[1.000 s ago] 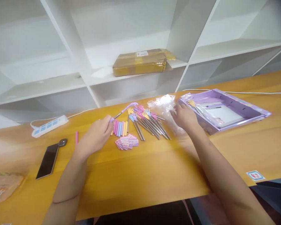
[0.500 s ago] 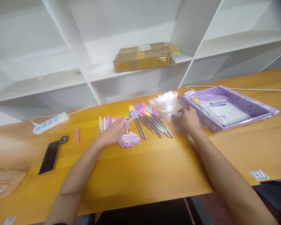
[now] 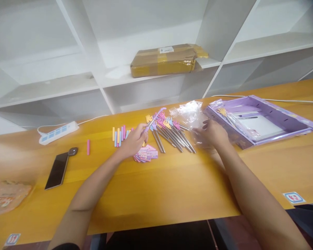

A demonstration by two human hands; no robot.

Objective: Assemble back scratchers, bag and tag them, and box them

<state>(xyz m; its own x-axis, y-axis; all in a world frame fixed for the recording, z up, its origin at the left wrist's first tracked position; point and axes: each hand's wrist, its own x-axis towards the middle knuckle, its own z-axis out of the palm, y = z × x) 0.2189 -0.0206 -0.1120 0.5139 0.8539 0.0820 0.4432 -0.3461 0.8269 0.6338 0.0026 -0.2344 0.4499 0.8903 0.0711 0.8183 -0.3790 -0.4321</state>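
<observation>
My left hand (image 3: 134, 141) is closed round a purple back scratcher (image 3: 157, 117), which slants up and to the right. Beneath its tip lie several more back scratchers (image 3: 173, 135) with pink, yellow, blue and purple claw heads and metal rods. Small pink printed cards (image 3: 147, 154) lie in a fanned pile just below that hand. Beside it is a row of coloured tubes (image 3: 118, 137), partly covered by the hand. My right hand (image 3: 211, 132) reaches over thin clear plastic bags (image 3: 189, 113), fingers apart and touching them at the near edge.
A purple box tray (image 3: 281, 130) at the right holds a bagged yellow-headed scratcher. A lone pink tube (image 3: 88, 147), a phone (image 3: 56, 171), a grey mouse-like object (image 3: 73, 151) and a power strip (image 3: 58, 132) lie left. A taped carton (image 3: 164, 62) sits on the shelf behind.
My left hand has lifted and tilted the purple back scratcher more upright, its head now above the pile. The right hand's fingers have spread slightly over the bags. The view has shifted a little.
</observation>
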